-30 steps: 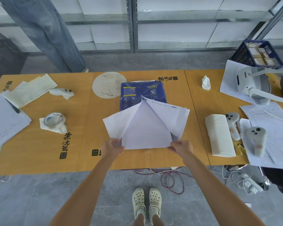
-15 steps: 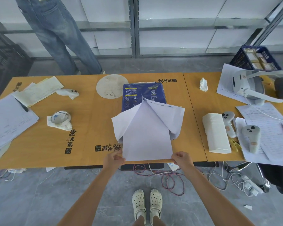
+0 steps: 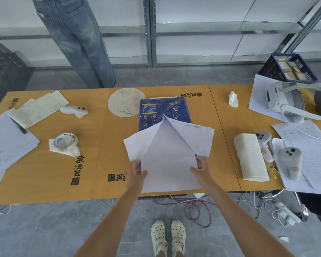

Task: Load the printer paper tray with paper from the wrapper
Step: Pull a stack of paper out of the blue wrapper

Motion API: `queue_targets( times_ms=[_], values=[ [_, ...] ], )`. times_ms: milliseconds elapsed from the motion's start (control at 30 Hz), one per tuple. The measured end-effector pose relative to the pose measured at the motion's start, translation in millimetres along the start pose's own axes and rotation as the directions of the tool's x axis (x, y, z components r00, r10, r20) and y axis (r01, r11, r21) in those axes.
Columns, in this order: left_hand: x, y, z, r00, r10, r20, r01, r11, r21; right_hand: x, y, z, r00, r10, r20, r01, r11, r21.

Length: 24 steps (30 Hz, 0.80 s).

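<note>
A blue paper wrapper (image 3: 156,112) lies flat at the middle back of the orange table (image 3: 100,164). In front of it lies a white stack of paper (image 3: 170,160), its near edge at the table's front edge, with the wrapper's white flaps spread open to both sides. My left hand (image 3: 137,170) grips the stack's left edge. My right hand (image 3: 200,166) grips its right edge. No printer or paper tray is in view.
A white paper roll (image 3: 250,157), two grey controllers (image 3: 290,161) and forms lie at the right, a white headset (image 3: 283,101) and blue crate (image 3: 287,70) behind. Papers with a pen (image 3: 7,143), a tape roll (image 3: 64,142) and a round mat (image 3: 125,102) lie left. A person in jeans (image 3: 78,39) stands beyond the table. Cables cover the floor.
The paper stack has slid toward me out of the wrapper to the table's front edge. Both hands have then moved up along its side edges.
</note>
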<state>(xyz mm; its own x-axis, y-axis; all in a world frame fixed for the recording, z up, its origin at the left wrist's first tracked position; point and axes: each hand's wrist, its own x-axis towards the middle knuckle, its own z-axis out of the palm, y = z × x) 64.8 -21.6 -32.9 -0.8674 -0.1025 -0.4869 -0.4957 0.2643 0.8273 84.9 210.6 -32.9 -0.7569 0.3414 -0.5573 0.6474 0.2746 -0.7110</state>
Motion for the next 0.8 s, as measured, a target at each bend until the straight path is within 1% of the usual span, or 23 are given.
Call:
queue_targets(
  times_ms=[200, 267, 367, 500, 567, 600, 633, 700, 767, 800],
  values=[
    [14, -6, -4, 1.0, 0.013, -0.012, -0.013, 1.0, 0.013, 19, -3, 0, 0.999, 0.012, -0.043, -0.013, 0.999, -0.033],
    [14, -6, -7, 1.0, 0.006, 0.01, -0.006, 1.0, 0.017, 15, -5, -3, 1.0, 0.017, -0.024, -0.018, 0.999, -0.036],
    [8, -9, -9, 0.999, 0.016, 0.032, -0.018, 0.997, 0.076, 4, -3, -7, 1.0, 0.004, -0.024, -0.004, 1.0, -0.029],
    [-11, -12, -9, 0.996, 0.008, 0.09, -0.017, 0.994, 0.103, -9, 10, -7, 0.995, 0.087, 0.05, -0.089, 0.995, 0.04],
    [-84, -13, -13, 0.993, 0.043, 0.109, -0.051, 0.996, 0.068, -66, 38, -23, 0.992, 0.053, 0.114, -0.065, 0.993, 0.095],
    [-82, -17, -12, 0.994, 0.011, 0.112, -0.015, 0.999, 0.038, -65, 41, -19, 0.992, 0.059, 0.11, -0.073, 0.989, 0.128],
    [-82, -19, -11, 0.992, -0.036, 0.119, 0.031, 0.999, 0.045, -65, 43, -15, 0.992, 0.068, 0.105, -0.083, 0.986, 0.143],
    [-147, -29, -16, 0.993, -0.024, 0.116, 0.019, 0.999, 0.046, -131, 65, -28, 0.994, 0.033, 0.106, -0.056, 0.975, 0.217],
    [-146, -32, -16, 0.993, -0.04, 0.114, 0.037, 0.999, 0.026, -135, 65, -26, 0.993, 0.042, 0.109, -0.066, 0.973, 0.222],
    [-148, -35, -16, 0.989, -0.058, 0.137, 0.057, 0.998, 0.014, -137, 65, -26, 0.992, 0.045, 0.121, -0.073, 0.97, 0.231]
  ],
)
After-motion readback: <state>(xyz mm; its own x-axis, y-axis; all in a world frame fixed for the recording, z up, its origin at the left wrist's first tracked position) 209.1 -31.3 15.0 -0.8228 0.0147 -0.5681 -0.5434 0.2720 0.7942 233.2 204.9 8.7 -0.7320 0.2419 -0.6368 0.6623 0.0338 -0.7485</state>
